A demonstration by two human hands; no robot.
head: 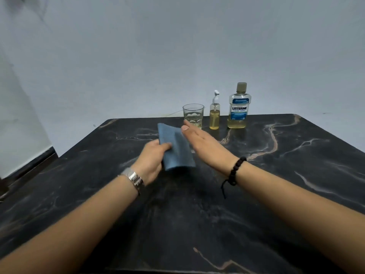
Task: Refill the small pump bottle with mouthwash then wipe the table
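A folded blue cloth [174, 149] is held above the middle of the dark marble table [276, 175]. My left hand [151, 160] grips its left edge with curled fingers and thumb. My right hand [203, 144] lies flat with straight fingers against the cloth's right side. At the table's far edge stands the small pump bottle [214, 115], filled with yellowish liquid, its white pump on. Right of it is the large mouthwash bottle [239, 107], capped, with a low level of liquid.
A clear drinking glass [193, 113] stands just left of the pump bottle, right behind my right fingertips. A pale wall rises behind the table. The floor drops away past the table's left edge.
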